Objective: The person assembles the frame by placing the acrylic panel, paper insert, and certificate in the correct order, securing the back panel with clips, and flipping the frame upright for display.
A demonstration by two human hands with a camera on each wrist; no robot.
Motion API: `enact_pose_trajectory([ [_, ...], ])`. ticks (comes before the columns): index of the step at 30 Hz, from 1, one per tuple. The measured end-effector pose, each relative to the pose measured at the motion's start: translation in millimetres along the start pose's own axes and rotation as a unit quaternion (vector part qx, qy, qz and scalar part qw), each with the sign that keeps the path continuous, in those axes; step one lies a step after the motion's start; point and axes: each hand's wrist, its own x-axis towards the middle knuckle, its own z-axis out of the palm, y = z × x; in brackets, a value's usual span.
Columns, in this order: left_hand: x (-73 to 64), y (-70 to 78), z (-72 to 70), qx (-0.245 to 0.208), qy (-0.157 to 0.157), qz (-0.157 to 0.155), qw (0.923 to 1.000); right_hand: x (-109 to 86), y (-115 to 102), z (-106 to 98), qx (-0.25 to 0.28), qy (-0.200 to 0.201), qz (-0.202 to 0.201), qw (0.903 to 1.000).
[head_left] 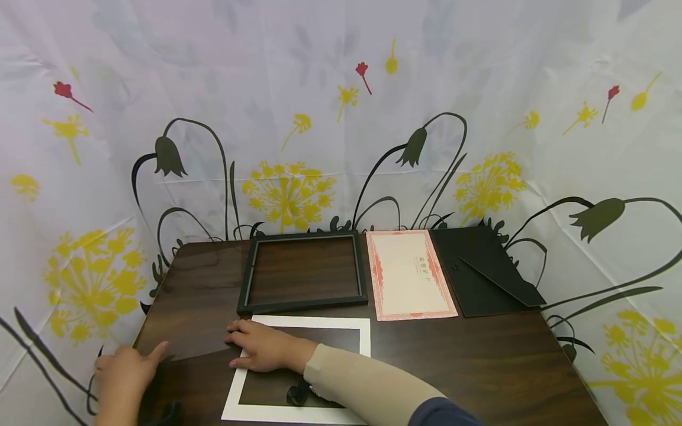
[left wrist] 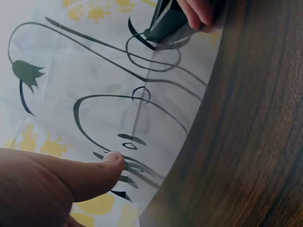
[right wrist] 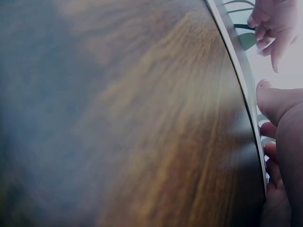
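In the head view my right hand (head_left: 266, 346) reaches across to the left side of a white rectangular mat (head_left: 232, 396). Its fingers are slightly spread and rest over the mat's border; the right wrist view shows the thumb (right wrist: 277, 99) apart from the fingers. My left hand (head_left: 125, 373) is beside the table's left edge, its thumb stretched out toward the right and nothing visible in it. The left wrist view hides most of its fingers behind the thumb (left wrist: 90, 177). Behind the mat lies a black picture frame (head_left: 303, 307).
Right of the frame lie a cream certificate (head_left: 399, 278) with a red border and a black backing board (head_left: 490, 272) with its stand flap. A small black object (head_left: 297, 393) shows by the right sleeve. A flowered curtain (head_left: 319, 118) surrounds the brown table (head_left: 479, 367).
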Motion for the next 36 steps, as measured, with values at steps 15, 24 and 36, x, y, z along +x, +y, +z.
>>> enact_pose_trajectory([
  [15, -25.3, 7.0, -9.0, -0.34, 0.092, 0.036, 0.9351, -3.0, 1, -2, 0.033, 0.009, 0.011, 0.9993],
  [24, -44.5, 17.7, -1.8, -0.596, 0.08, 0.008, 0.7991, -7.0, 1, 1, 0.088, 0.022, 0.036, 0.9953],
  [36, -55.0, 16.9, -8.9, -0.677, 0.143, 0.042, 0.7207, -10.7, -10, -16, 0.198, 0.221, 0.065, 0.9528],
])
